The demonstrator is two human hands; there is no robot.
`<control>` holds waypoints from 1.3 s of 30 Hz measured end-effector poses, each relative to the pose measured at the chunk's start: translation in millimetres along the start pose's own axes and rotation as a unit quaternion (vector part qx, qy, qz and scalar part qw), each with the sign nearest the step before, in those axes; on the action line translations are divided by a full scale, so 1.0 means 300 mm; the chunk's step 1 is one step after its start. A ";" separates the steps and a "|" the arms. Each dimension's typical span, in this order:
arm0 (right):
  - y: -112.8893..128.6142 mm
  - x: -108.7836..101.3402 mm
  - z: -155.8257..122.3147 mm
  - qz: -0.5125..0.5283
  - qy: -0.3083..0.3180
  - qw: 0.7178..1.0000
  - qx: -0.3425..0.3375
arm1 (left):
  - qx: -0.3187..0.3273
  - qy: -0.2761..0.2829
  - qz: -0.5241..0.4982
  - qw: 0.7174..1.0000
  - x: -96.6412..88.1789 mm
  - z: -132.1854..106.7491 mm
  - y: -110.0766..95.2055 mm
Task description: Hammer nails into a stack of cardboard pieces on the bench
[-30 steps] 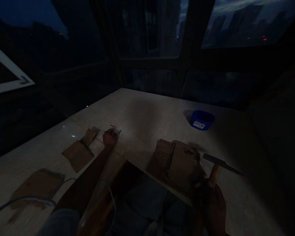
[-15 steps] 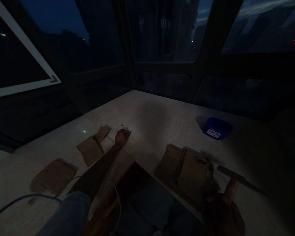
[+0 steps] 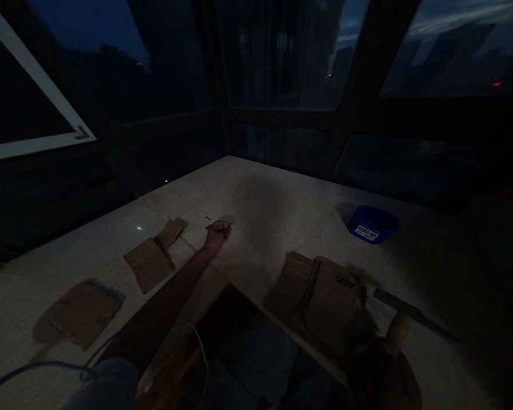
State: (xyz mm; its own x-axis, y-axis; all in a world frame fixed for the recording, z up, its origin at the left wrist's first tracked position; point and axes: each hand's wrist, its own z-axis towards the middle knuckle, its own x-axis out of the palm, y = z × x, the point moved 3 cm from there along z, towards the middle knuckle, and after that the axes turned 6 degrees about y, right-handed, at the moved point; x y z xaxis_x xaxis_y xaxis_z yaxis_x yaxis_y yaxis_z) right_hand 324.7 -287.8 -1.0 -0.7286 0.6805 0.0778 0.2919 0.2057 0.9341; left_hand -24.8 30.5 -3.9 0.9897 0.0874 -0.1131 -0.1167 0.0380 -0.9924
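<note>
Nail pickup: my left hand (image 3: 219, 232), centre frame, pinches a thin nail (image 3: 211, 226) off the table (image 3: 282, 199). My right hand (image 3: 385, 373), lower right, is clenched round the hammer (image 3: 399, 326). Lifting likely needs a fine fingertip grip.

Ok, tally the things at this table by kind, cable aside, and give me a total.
Cardboard pieces: 5 (right stack hard to separate)
Blue tub: 1
Hammer: 1, in the right hand grip
Small dark pins: 2, one in the left hand grip
Total: 9
</note>
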 end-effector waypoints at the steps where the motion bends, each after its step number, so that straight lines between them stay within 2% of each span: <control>1: 0.001 0.004 0.000 0.006 0.005 1.000 0.000 | -0.003 0.013 -0.025 1.000 0.030 -0.017 -0.014; 4: -0.004 0.007 0.012 0.021 0.023 0.999 -0.008 | -0.021 0.069 -0.124 0.990 0.131 -0.070 -0.068; 7: -0.018 0.002 0.030 0.033 0.033 0.999 -0.009 | -0.062 0.145 -0.266 0.951 0.236 -0.120 -0.126; 9: -0.027 -0.002 0.039 0.030 0.033 0.999 -0.017 | -0.079 0.182 -0.290 0.936 0.301 -0.149 -0.158; 12: -0.042 -0.001 0.047 0.028 0.029 0.999 -0.028 | -0.083 0.226 -0.246 0.939 0.394 -0.191 -0.188; 19: -0.056 0.012 0.056 0.049 0.020 0.998 -0.044 | -0.044 0.309 -0.108 0.944 0.616 -0.299 -0.229; 24: -0.037 0.013 0.054 0.033 0.014 0.999 -0.038 | -0.001 0.366 0.019 0.930 0.746 -0.342 -0.203; 29: -0.046 0.020 0.055 0.052 0.023 0.998 -0.039 | 0.032 0.393 0.090 0.914 0.812 -0.348 -0.147; 33: -0.055 0.025 0.055 0.060 0.033 0.997 -0.038 | 0.090 0.427 0.149 0.887 0.829 -0.359 -0.153; 35: -0.057 0.022 0.054 0.032 0.024 0.998 -0.046 | 0.107 0.435 0.172 0.877 0.833 -0.364 -0.160; 39: -0.045 0.014 0.056 -0.095 0.009 0.992 -0.085 | 0.152 0.447 0.187 0.862 0.846 -0.370 -0.155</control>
State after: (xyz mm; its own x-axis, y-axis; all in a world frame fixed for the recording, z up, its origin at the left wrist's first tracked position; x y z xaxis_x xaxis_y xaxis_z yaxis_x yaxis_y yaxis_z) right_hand 328.1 -275.8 -19.1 -0.7712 0.6287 -0.1000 0.0408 0.2055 0.9778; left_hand 241.2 -59.7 8.3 0.5305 -0.6454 -0.5496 -0.3236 0.4450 -0.8350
